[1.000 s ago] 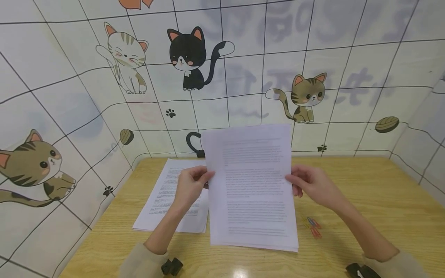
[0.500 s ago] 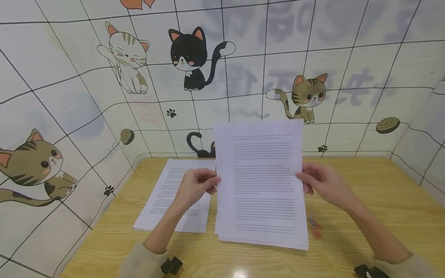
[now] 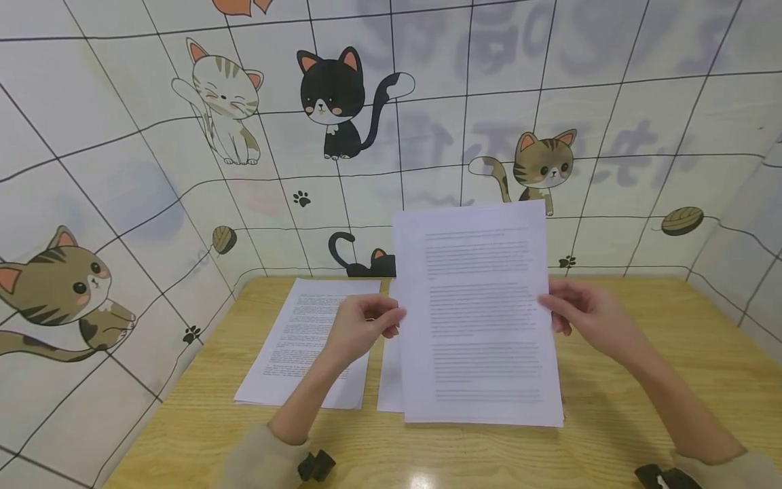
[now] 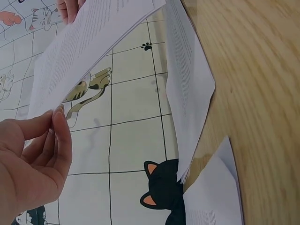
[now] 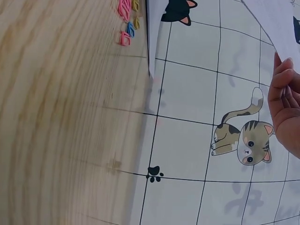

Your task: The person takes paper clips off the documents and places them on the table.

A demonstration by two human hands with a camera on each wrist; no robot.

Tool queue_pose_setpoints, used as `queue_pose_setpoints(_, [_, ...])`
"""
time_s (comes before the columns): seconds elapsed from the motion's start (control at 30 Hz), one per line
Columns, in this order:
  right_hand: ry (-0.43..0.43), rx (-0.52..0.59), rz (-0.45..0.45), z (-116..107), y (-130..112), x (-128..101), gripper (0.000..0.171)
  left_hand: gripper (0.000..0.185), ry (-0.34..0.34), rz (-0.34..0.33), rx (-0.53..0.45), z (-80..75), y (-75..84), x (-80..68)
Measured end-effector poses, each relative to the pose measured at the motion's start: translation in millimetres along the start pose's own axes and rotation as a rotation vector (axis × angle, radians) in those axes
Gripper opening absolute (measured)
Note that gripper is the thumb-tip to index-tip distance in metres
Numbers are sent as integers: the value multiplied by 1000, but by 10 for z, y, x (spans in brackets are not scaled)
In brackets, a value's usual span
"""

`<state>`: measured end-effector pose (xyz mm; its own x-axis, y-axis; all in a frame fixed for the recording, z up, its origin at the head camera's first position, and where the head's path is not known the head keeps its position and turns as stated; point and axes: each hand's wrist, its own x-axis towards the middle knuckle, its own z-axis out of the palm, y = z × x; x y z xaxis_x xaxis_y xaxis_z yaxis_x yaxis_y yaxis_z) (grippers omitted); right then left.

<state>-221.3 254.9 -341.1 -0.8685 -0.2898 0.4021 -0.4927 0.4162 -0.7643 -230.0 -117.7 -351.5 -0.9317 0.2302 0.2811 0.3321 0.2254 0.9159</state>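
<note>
Upright above the table, a few printed sheets of paper (image 3: pixel 485 319) face me, held between both hands. My left hand (image 3: pixel 360 329) pinches their left edge between thumb and fingers, and my right hand (image 3: pixel 589 316) pinches the right edge. The left wrist view shows more than one layer along the edge of these held sheets (image 4: pixel 89 51). Behind them, another paper stack (image 3: pixel 389 380) lies on the table, mostly hidden in the head view. To its left lies a further stack of printed paper (image 3: pixel 305 339), partly covered by my left forearm.
Several coloured paper clips (image 5: pixel 125 23), pink, yellow and blue, lie on the wooden table (image 3: pixel 660 353) beside the middle stack; the held sheets hide nearly all of them in the head view. A tiled wall with cartoon cats (image 3: pixel 332 102) closes off the table's back and sides.
Both hands have moved right and slightly up with the held sheets. These have come away from the stack on the table, whose left part now shows, and they now cover the paper clips.
</note>
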Motion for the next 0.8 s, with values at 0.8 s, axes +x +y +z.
queue_pose_setpoints(0.8, [213,-261,221,-550,229,-195,36,10,-53,-17,-78,727,153,257])
